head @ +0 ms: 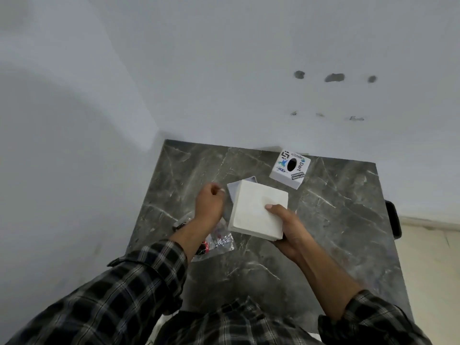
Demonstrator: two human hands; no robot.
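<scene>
Right hand [286,230] grips the tissue stack [258,210], just 1 corner of the box [235,189] showing behind it; left hand [210,202] curls, too blurred to tell whether it holds anything.

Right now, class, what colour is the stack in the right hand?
Plain white; the stack in the right hand shows best in the head view.

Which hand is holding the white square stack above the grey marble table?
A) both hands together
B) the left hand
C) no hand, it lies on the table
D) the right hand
D: the right hand grips the white square stack from its near corner, thumb on top, while the left hand is beside the stack and not on it.
</scene>
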